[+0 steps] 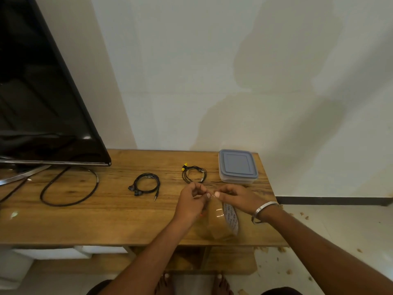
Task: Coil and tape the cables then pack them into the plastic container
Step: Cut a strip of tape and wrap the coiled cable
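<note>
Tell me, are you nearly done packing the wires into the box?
Not yet. Done: two earphone cables already lie coiled, the black earphones and the yellow-tipped earphones. In hand: the left hand and right hand pinch something small above the tape roll, seemingly clear tape. Left: taping the coils, and packing; the plastic container has its lid on.

Black TV [42, 92] on wooden table [106, 220]; thick black cord loop [70, 186] beneath it.
</note>
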